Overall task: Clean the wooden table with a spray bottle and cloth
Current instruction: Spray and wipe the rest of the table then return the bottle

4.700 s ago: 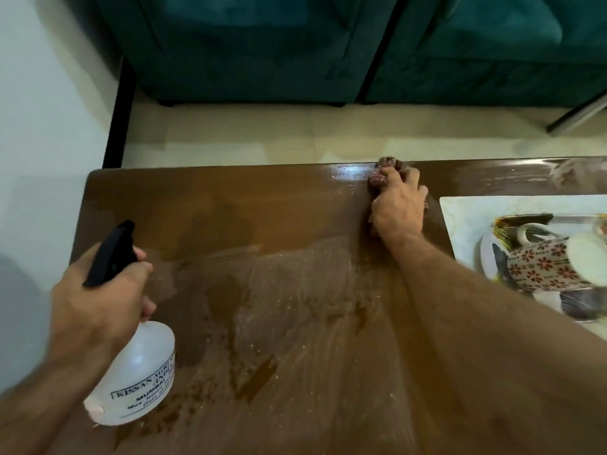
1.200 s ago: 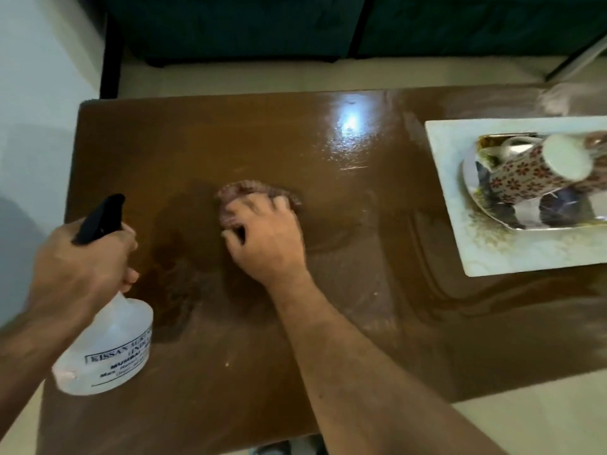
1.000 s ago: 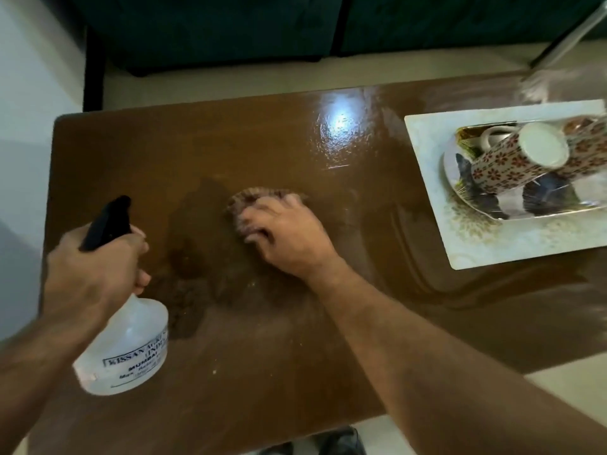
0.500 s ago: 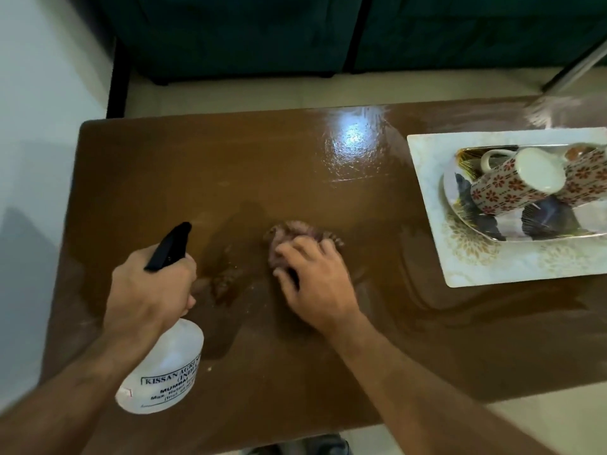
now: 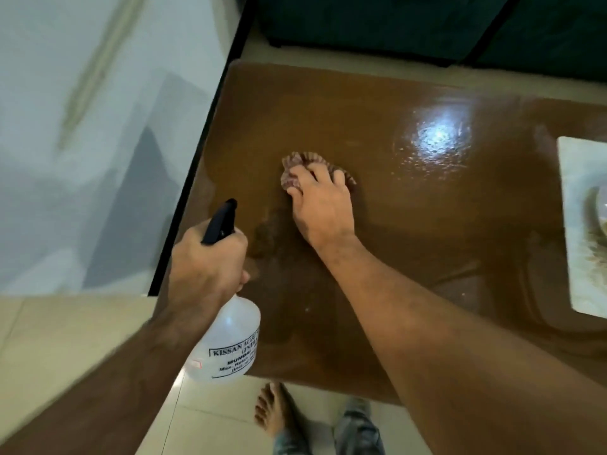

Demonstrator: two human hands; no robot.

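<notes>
The glossy brown wooden table point(image 5: 427, 224) fills the middle of the view, with wet streaks and a bright light reflection. My right hand point(image 5: 320, 205) presses a crumpled reddish-brown cloth point(image 5: 292, 169) onto the left part of the tabletop, fingers curled over it. My left hand point(image 5: 207, 261) grips the neck of a clear plastic spray bottle point(image 5: 226, 346) with a black trigger head, held over the table's near left corner. The bottle carries a printed white label.
A white tray point(image 5: 581, 198) with patterned crockery lies at the table's right edge, mostly cut off. A pale wall stands close on the left. Teal sofas point(image 5: 377, 24) sit beyond the far edge. My bare foot point(image 5: 272, 412) stands on the tiled floor.
The view has swung left, so the tray is nearly out of frame. My right hand has moved the cloth toward the table's left side. My left hand still holds the bottle.
</notes>
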